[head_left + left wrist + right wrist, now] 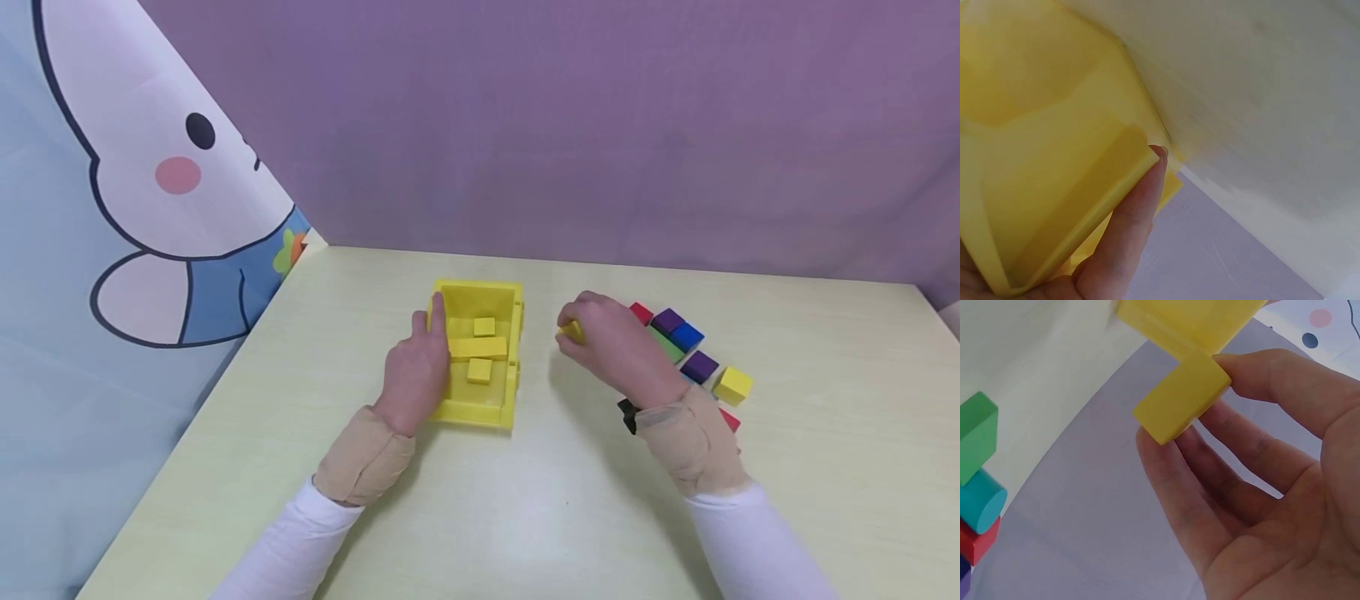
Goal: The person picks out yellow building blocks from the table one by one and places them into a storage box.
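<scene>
Desk (487,533) with a yellow bin (476,412) toward its far edge, gripped at the left side by the left hand (416,367). The right hand (618,337), partly hiding coloured blocks (701,367), pinches a smooth, straight-edged yellow block (1182,397) right of the bin.

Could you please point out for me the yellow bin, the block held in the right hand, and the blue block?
Yellow bin (478,301), head view: inside of its far wall.
Held block (1181,399), right wrist view: middle of its broad face.
Blue block (686,336), head view: its top.
</scene>
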`<state>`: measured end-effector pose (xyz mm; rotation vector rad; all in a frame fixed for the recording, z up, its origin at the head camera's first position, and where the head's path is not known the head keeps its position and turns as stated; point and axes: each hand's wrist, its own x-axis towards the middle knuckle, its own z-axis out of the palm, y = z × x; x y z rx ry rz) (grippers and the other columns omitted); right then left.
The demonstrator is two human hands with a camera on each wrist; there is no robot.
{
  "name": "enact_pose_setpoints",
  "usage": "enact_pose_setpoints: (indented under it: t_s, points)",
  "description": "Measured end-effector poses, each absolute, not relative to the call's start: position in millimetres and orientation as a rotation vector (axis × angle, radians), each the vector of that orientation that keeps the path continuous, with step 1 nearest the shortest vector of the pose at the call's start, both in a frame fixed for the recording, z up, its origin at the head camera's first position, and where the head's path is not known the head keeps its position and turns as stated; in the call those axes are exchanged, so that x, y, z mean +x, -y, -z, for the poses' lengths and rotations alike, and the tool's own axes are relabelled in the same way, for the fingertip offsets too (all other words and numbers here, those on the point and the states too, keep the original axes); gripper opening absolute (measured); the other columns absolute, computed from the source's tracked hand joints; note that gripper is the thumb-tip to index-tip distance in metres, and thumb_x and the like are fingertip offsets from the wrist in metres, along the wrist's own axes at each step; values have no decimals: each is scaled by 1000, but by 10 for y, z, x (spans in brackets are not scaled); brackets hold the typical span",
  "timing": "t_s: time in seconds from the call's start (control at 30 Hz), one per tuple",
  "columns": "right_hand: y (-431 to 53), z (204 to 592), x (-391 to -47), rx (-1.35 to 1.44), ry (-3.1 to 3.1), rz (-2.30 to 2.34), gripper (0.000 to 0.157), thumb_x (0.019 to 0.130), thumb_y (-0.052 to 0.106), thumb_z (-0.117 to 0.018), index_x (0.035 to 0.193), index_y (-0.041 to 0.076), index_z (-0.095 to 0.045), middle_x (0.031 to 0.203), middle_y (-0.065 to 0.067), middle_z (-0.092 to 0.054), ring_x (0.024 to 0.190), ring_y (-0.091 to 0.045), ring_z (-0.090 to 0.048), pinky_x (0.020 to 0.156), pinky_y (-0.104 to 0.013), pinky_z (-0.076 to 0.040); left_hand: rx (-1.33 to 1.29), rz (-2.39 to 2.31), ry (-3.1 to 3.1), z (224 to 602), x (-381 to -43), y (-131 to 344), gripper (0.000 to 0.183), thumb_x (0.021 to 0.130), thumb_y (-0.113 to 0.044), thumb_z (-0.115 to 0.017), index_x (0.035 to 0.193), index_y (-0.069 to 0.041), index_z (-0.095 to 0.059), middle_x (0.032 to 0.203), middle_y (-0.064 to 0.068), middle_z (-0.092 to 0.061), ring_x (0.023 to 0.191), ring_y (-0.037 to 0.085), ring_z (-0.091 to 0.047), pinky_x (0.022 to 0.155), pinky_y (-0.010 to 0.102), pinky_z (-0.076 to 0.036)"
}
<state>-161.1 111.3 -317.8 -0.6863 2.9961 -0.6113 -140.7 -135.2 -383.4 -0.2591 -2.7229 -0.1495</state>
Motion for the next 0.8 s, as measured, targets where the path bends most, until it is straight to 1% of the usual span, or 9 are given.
enact_pose_setpoints:
  t_s: [0.23, 0.47, 0.8]
  points:
    - [-1024, 3161, -1624, -668, -2984, 617, 20, 89, 13, -71, 105, 1, -74, 102, -13, -68, 92, -28, -63, 86, -39, -57, -252, 161, 2746, 3832, -1411, 1355, 63, 88, 5, -57, 147, 8, -36, 110, 28, -57, 40, 17, -42, 37, 32, -45]
    - [-956, 3135, -1630, -683, -2975, 628, 20, 90, 14, -70, 106, 2, -74, 103, -12, -67, 91, -27, -61, 84, -39, -57, -252, 157, 2756, 3828, -1412, 1358, 64, 88, 5, -57, 148, 8, -35, 110, 28, -57, 40, 17, -42, 37, 31, -44]
    - [-813, 3083, -1618, -670, -2960, 634, 23, 90, 15, -71, 108, 2, -73, 104, -12, -66, 92, -27, -60, 87, -37, -57, -258, 166, 2752, 3830, -1420, 1357, 64, 88, 4, -58, 148, 9, -35, 109, 27, -57, 40, 16, -41, 37, 31, -43]
